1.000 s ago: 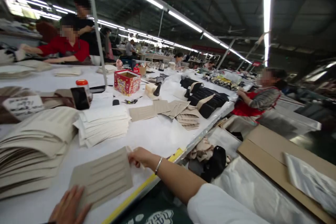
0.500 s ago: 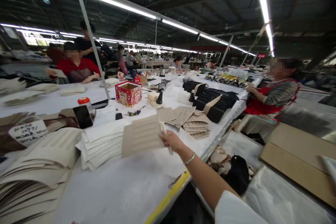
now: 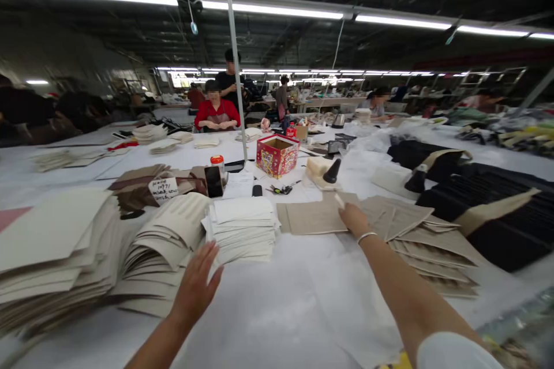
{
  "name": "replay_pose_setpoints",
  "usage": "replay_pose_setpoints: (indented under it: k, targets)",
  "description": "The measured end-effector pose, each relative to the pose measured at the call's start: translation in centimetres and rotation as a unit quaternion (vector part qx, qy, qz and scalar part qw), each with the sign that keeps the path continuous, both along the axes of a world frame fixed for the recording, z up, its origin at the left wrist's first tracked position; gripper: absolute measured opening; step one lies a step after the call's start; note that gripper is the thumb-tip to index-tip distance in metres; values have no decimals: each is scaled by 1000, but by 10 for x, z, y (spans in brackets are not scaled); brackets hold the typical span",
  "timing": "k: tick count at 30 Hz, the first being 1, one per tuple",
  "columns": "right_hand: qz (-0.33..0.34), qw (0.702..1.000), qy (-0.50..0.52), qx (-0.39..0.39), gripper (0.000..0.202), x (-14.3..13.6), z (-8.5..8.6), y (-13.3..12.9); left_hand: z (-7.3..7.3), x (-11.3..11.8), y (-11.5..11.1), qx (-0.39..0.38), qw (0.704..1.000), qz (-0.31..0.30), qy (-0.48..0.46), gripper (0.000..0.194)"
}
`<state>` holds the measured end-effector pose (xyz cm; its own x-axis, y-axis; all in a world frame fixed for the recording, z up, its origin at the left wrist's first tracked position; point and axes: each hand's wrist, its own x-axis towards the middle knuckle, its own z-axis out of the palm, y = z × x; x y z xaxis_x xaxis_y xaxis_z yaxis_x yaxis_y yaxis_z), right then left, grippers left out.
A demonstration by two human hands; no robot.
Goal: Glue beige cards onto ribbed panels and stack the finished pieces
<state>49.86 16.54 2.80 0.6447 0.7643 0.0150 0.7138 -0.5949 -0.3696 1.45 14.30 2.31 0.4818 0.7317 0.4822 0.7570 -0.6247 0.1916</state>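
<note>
Matt beige fabric panel (image 3: 314, 218), matt white cloth table cover (image 3: 298, 300), glossy printed red box (image 3: 277, 154).

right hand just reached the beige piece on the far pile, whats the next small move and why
Probably let go of the beige piece and draw the right hand back. The piece already lies flat on the table, at the left end of the fanned pile of like pieces. The left hand hovers open beside the curved stack, so a fresh piece from there looks likely.
</note>
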Motion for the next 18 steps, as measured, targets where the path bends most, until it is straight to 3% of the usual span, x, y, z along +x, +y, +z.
replay_pose_setpoints:
  k: [3, 7, 11, 18]
  targets:
    - [63, 996, -42, -34, 32, -21, -18, 8, 20, 30, 68, 0, 998, 25, 55, 49]
    - [136, 982, -95, -90, 33, -57, -45, 1, 17, 45, 127, -95, 986, 24, 137, 40]
    - [171, 971, -121, -111, 26, -76, -56, -4, 12, 42, 144, -117, 982, -3, 150, 30]
    - [243, 954, -138, -107, 26, -100, -64, -2, 25, 41, 138, -130, 978, 2, 160, 32]
